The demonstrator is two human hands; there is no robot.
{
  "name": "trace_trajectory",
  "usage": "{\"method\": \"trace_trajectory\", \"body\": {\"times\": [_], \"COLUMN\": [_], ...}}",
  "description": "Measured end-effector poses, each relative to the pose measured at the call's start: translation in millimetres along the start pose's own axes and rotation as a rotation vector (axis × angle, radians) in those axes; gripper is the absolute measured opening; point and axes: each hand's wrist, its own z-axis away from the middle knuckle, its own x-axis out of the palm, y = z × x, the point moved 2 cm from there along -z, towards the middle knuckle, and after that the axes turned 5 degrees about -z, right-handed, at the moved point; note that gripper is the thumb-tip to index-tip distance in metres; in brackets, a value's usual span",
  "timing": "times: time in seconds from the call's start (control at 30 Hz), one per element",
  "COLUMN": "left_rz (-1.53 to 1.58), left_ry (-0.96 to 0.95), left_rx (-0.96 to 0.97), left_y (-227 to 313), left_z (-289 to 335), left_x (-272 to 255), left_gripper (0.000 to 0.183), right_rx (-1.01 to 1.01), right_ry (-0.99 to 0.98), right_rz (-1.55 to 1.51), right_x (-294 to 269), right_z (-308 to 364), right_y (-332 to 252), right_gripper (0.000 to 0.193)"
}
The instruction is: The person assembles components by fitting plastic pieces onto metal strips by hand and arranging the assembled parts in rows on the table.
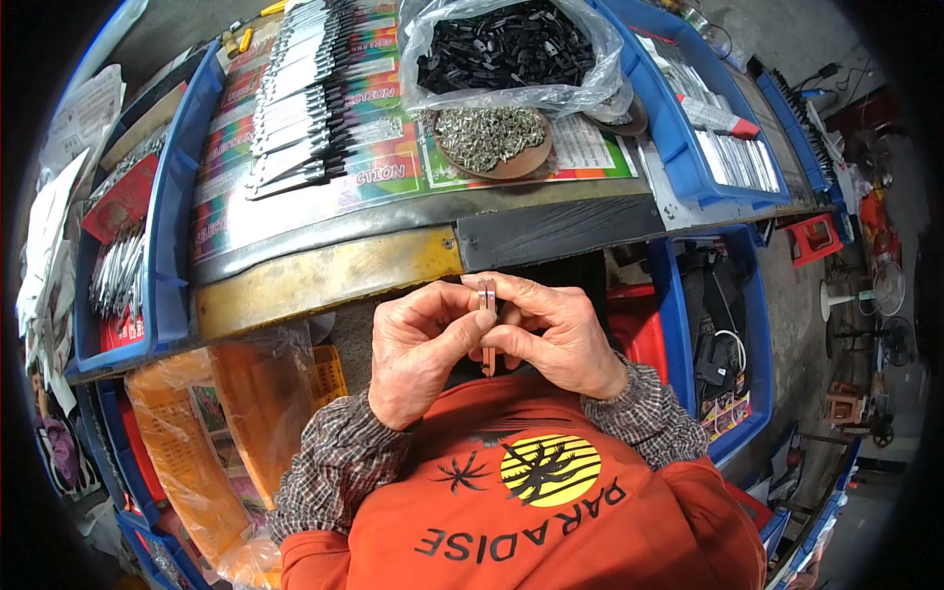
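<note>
Close in front of my chest, both hands are closed around a slim, upright brownish piece with a shiny metal band (488,295). My left hand (418,349) pinches it between thumb and fingers from the left side. From the right, my right hand (565,339) grips it too, with its index finger at the top end and its thumb against the middle. Much of the piece is hidden behind my fingers, so its exact kind cannot be made out. Both hands are just off the near edge of the workbench (334,273).
On the bench lie a row of flat silver pieces with dark ends (295,103), a clear bag of small black parts (506,49) and a round dish of tiny metal parts (492,143). Blue bins (177,226) flank it. An orange plastic-wrapped crate (187,423) stands lower left.
</note>
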Motion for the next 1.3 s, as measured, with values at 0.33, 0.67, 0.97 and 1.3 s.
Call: {"method": "trace_trajectory", "body": {"times": [0.33,0.67,0.97,1.3], "left_rz": [-0.006,-0.632,-0.854,-0.995], "left_ry": [-0.339,0.051,0.2,0.187], "left_rx": [-0.14,0.376,0.59,0.604], "left_y": [9.9,14.9,17.5,28.2], "left_z": [1.8,-5.7,-9.8,-14.8], "left_x": [-8.2,11.9,14.8,1.5], "left_gripper": [0.007,0.015,0.017,0.019], "right_rx": [-0.059,-0.107,-0.096,-0.227], "right_ry": [-0.234,0.057,0.107,0.006], "right_rz": [-0.093,-0.255,-0.219,0.348], "right_x": [-22.0,-21.1,-17.6,-43.8], "right_z": [-10.2,-12.8,-18.7,-53.3], "right_y": [-17.6,-5.0,-2.7,-39.8], "right_gripper": [0.009,0.012,0.01,0.014]}}
